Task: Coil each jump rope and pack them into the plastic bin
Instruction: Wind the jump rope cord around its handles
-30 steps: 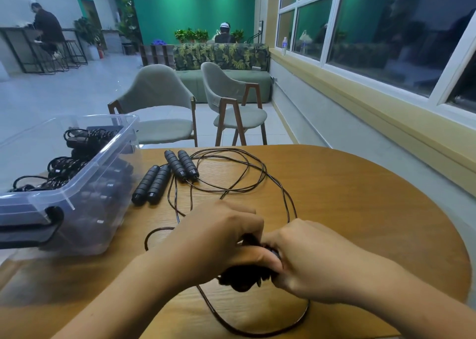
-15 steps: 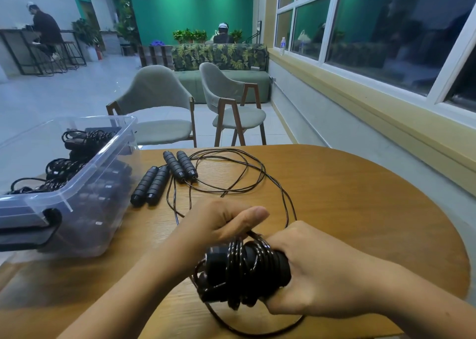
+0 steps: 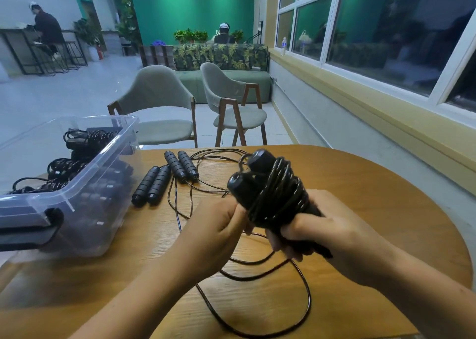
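Observation:
My right hand [image 3: 316, 231] grips the lower end of a black jump rope bundle [image 3: 270, 191], two handles side by side with cord wound around them, tilted up to the left above the table. My left hand [image 3: 221, 225] pinches the loose cord just left of the bundle. The unwound cord [image 3: 296, 310] loops across the table below my hands. Two more pairs of black handles [image 3: 164, 178] lie on the table with their tangled cords [image 3: 206, 158]. The clear plastic bin [image 3: 103, 178] stands at the left and holds several coiled ropes [image 3: 77, 153].
The round wooden table [image 3: 360, 209] ends close behind the loose ropes and at the right. A black latch [image 3: 33, 231] sits on the bin's near end. Two grey chairs [image 3: 159, 106] stand beyond the table; a window wall runs along the right.
The bundle has been lifted from near the table and tipped up, handle ends pointing away. More cord is wound on it. My left hand shifted from over the bundle to its left side.

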Demonstrator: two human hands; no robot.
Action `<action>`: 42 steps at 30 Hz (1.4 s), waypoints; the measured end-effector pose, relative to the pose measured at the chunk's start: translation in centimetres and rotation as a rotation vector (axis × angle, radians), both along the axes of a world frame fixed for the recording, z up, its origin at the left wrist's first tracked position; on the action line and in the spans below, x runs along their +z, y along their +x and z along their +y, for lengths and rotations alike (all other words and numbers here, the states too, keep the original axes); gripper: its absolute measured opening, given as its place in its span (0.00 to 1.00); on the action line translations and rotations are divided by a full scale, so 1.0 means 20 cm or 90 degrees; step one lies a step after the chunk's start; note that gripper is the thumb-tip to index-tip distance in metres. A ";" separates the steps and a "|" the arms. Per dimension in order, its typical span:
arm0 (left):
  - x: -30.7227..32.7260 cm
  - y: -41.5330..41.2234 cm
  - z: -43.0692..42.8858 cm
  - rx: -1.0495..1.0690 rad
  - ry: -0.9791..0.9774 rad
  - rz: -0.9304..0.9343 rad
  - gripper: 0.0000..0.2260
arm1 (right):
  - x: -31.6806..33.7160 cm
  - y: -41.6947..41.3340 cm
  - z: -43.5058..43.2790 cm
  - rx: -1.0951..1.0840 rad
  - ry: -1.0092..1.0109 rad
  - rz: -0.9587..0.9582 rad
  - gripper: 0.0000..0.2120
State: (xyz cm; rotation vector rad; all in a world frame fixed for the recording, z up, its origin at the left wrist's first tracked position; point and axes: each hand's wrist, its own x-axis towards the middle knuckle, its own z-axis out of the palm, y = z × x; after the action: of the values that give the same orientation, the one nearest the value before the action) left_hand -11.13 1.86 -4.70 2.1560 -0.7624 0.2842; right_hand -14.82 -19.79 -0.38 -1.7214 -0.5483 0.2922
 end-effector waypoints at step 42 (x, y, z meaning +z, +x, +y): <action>0.08 -0.06 -0.01 -0.010 0.337 -0.276 0.13 | -0.21 0.08 0.01 -0.098 -0.633 -0.177 0.10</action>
State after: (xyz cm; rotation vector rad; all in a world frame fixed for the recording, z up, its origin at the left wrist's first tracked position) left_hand -12.41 1.68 -3.01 2.6191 -1.2042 0.6095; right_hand -13.15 -19.54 -4.62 -2.7838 -0.4923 0.2260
